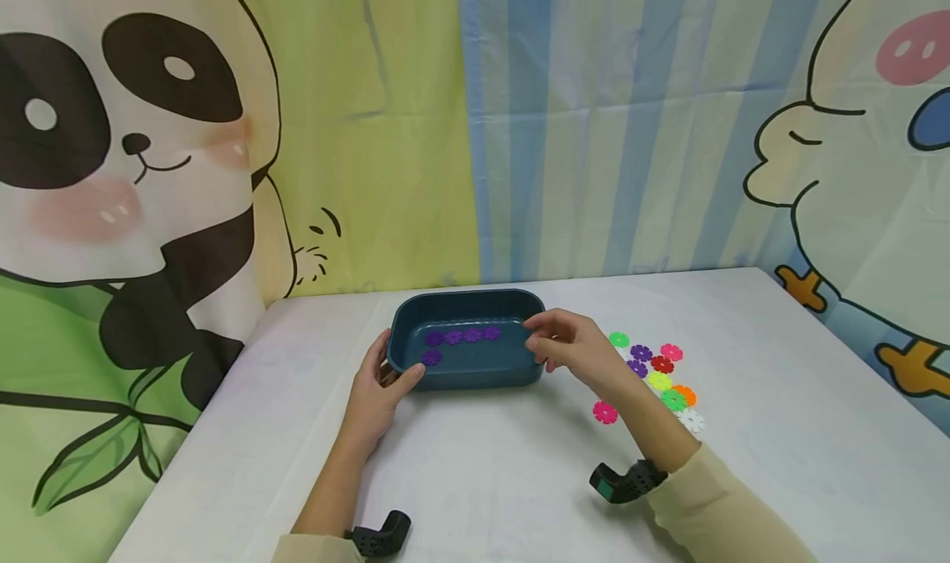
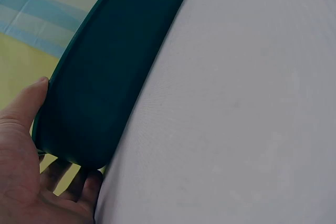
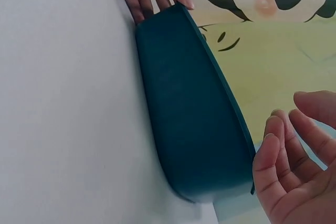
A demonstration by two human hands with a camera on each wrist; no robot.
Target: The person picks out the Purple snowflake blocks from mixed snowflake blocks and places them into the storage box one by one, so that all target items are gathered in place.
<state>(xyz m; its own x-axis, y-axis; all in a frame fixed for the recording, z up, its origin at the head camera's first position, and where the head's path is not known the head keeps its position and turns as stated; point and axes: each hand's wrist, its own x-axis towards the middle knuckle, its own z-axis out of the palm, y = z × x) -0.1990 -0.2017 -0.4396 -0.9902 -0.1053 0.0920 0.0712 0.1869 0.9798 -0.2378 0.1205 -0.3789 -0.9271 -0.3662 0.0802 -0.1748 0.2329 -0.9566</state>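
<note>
Behind the white table (image 1: 475, 472), a printed cloth backdrop (image 1: 371, 175) hung, panda on the left, blue stripes right of center. Table ran up to it. Dark teal tray (image 1: 475, 380) sat near the table's far edge, left of its middle, long side facing the person. Light sleeves (image 1: 727, 505) on both arms, black device on each wrist. Left hand (image 1: 377, 391) gripped the tray's left end, thumb over the near-left corner of the rim, fingers against the outside of the end wall. Right hand (image 1: 570, 342) was at the tray's right end, fingers loosely bent, narrow gap to the thumb, nothing seen in it; couldn't tell if it touched the rim. Five purple flower pieces (image 1: 472, 335) lay in the tray: four in a row toward the far wall, one nearer the person at the left. Loose flower pieces (image 1: 674, 400) lay right of the tray, between it and the table's right edge: green, white, purple, pink, red, yellow, orange, mostly bunched. One pink piece (image 1: 604, 412) lay apart, nearer the person.
</note>
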